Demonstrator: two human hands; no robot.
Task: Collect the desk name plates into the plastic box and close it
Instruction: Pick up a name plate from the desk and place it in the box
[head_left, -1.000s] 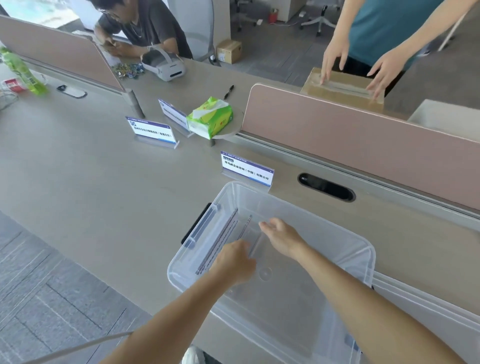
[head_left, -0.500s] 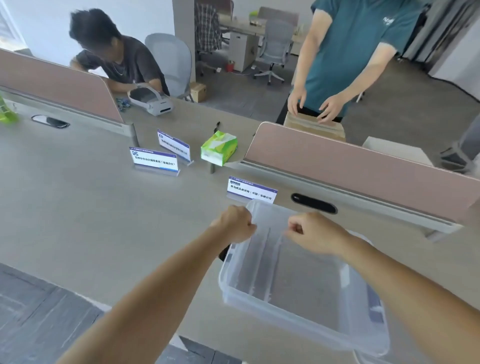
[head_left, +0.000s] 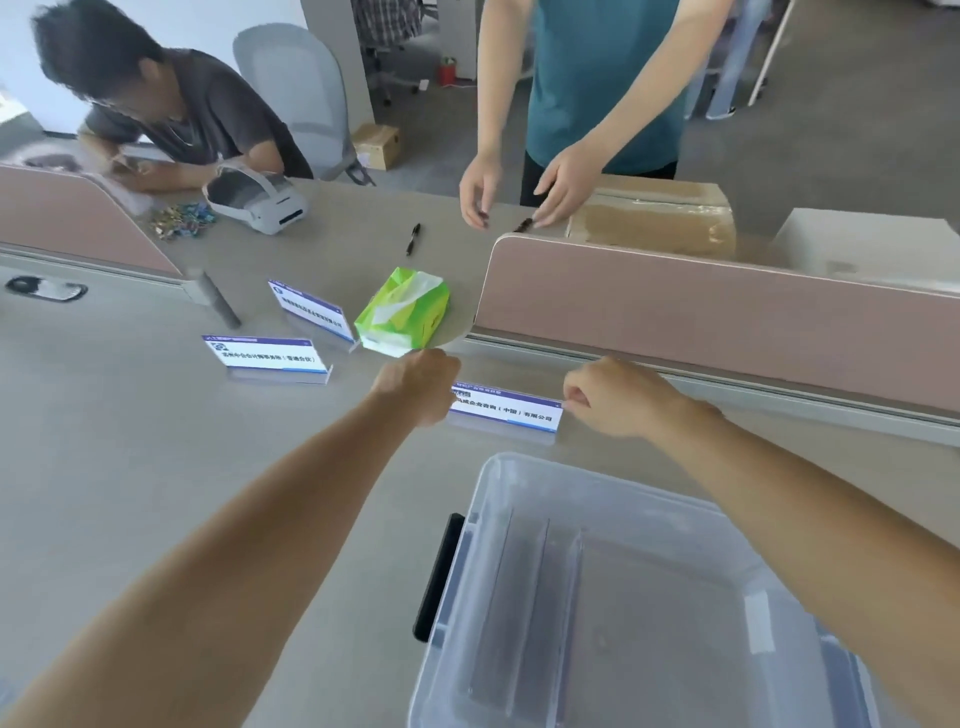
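One head-worn wide-angle view looks forward and down, close over the desk (head_left: 130, 493).

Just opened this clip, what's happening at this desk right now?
A person is gathering desk name plates into a clear plastic box, which sits open near them with some clear pieces already inside. Their left hand and right hand are at the two ends of the nearest name plate, apparently gripping it where it stands on the desk. Two more name plates wait farther left, beside a green tissue pack.
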